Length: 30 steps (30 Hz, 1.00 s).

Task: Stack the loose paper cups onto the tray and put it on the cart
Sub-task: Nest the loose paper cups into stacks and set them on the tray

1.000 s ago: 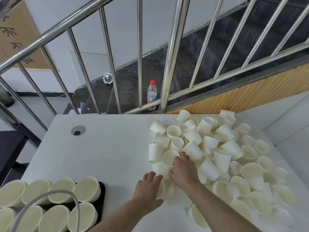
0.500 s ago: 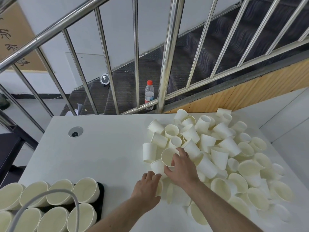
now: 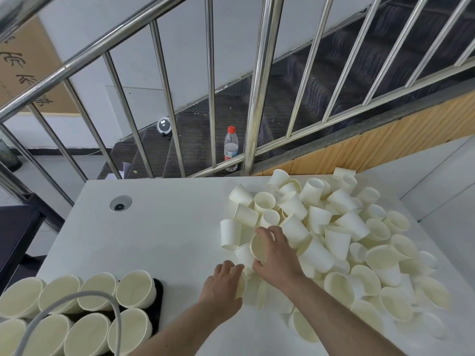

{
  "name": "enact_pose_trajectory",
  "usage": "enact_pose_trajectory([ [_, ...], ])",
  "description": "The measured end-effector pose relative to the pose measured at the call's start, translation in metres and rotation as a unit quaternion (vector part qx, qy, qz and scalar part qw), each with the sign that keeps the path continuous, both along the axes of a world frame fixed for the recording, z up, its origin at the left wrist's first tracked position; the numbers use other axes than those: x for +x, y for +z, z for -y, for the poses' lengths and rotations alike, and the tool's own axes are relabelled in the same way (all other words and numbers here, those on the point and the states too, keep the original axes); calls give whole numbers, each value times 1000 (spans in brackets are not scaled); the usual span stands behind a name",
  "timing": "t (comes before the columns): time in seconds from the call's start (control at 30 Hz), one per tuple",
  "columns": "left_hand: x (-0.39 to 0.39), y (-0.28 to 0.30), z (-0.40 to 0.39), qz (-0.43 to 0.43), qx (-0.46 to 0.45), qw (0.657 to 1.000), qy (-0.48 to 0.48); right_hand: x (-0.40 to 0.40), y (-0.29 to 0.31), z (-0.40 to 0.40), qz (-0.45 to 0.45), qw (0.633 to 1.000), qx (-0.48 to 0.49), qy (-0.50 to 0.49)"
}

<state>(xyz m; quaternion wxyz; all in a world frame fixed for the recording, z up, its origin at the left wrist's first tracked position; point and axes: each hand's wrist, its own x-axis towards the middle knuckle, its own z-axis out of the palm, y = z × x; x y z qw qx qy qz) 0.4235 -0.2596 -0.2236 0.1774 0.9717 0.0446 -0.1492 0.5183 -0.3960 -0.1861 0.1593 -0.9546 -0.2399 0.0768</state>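
Note:
A heap of loose white paper cups (image 3: 341,227) covers the right half of the white table (image 3: 159,227). My right hand (image 3: 279,255) grips one paper cup (image 3: 258,249) at the heap's left edge, its mouth tilted toward me. My left hand (image 3: 223,283) is just below it, fingers curled round another cup (image 3: 241,282) lying on the table. At the bottom left a black tray (image 3: 158,291) carries several stacks of cups (image 3: 136,287) standing upright. No cart is in view.
A steel stair railing (image 3: 253,104) runs behind the table's far edge. Behind it stands a red-capped water bottle (image 3: 230,149). A round cable grommet (image 3: 120,202) sits in the table's far left. A pale cable (image 3: 77,296) arcs over the tray.
My right hand has lifted its cup slightly out of the heap and tipped it toward me. My left hand has closed round a cup beneath it.

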Motion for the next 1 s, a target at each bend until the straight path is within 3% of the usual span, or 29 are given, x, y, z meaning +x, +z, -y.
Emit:
enact_pose_trajectory([
  [0.43, -41, 25, -4, 52, -49, 993, 92, -39, 21, 12, 12, 999, 23, 36],
  [1.0, -150, 66, -27, 149, -42, 967, 200, -137, 36, -12, -29, 988, 79, 127],
])
